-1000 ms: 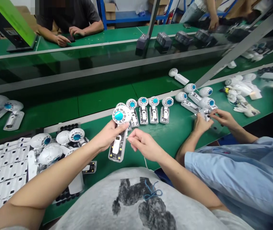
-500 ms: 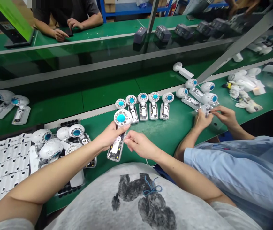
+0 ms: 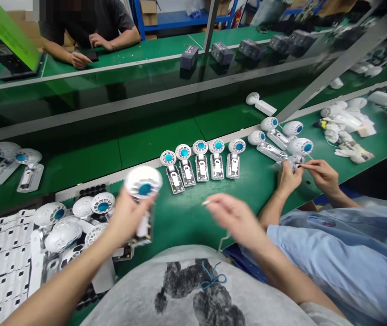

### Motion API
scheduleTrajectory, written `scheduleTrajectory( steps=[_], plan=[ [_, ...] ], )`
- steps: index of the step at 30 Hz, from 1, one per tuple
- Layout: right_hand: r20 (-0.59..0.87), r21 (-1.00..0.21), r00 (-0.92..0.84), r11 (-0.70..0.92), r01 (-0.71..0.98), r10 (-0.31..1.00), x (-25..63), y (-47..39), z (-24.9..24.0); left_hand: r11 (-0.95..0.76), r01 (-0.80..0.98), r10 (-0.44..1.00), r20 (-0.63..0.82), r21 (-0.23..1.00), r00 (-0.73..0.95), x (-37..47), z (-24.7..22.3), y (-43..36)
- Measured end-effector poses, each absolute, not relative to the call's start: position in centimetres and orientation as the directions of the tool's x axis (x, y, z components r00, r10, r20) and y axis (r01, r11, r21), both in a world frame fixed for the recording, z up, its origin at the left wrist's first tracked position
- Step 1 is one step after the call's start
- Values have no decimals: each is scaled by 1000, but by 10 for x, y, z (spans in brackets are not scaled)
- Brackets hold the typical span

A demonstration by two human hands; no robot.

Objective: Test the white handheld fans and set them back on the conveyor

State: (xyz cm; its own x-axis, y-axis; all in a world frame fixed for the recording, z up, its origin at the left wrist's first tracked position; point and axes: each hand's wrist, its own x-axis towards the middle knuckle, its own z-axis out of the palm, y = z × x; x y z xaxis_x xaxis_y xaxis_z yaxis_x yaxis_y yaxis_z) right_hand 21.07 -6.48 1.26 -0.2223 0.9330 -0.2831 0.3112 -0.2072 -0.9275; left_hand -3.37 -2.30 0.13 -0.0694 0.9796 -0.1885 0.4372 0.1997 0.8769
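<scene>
My left hand [image 3: 127, 215] is closed around the neck of a handheld fan [image 3: 143, 183] with a round white head and blue centre. The handle, with its circuit board exposed, hangs below my fingers, blurred by motion. My right hand [image 3: 236, 217] is pinched on the small pale tip of a white cable [image 3: 226, 237], whose cord dangles under the palm. That hand is apart from the fan, over the green bench. Beyond both hands stands a row of several similar fans [image 3: 202, 160], their boards showing.
To my left, more fans [image 3: 64, 235] lie heaped beside a tray of white casings [image 3: 3, 258]. At right a co-worker's hands [image 3: 290, 176] work on a fan part, close to several fans [image 3: 274, 136]. A glove [image 3: 354, 151] lies beyond. A metal post [image 3: 336, 63] slants over the bench.
My left hand has carried the fan left and tilted its head. My right hand has moved away from the fan's handle to the right, with a pale tip now showing in its fingers.
</scene>
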Motion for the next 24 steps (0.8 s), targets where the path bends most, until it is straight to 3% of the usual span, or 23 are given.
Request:
scheduleTrajectory(
  steps=[2,5,11,16,18,21,24],
  plan=[
    [-262,-911,-15,-242,334,965,223,-63,10,283,335,951,-218,898,-219,-52,-15,-5],
    [-247,-913,-96,-198,357,964,220,-57,-8,320,240,939,-273,916,-211,-50,-58,25],
    [-319,-902,-205,-230,366,925,201,-53,-32,345,405,938,-298,847,-176,12,-120,55],
    [-361,-874,-151,-277,400,920,209,-51,-29,431,543,901,-379,720,-212,6,-102,52],
    [-360,-874,-157,-274,401,920,208,-49,-28,370,644,913,-388,669,-121,-22,-78,41],
    [-352,-879,-168,-264,396,921,204,-49,-27,147,889,937,-350,433,16,-83,-42,19],
    [-338,-891,-188,-249,381,922,197,-49,-26,167,974,925,-367,155,-100,-137,-29,1]
  ],
)
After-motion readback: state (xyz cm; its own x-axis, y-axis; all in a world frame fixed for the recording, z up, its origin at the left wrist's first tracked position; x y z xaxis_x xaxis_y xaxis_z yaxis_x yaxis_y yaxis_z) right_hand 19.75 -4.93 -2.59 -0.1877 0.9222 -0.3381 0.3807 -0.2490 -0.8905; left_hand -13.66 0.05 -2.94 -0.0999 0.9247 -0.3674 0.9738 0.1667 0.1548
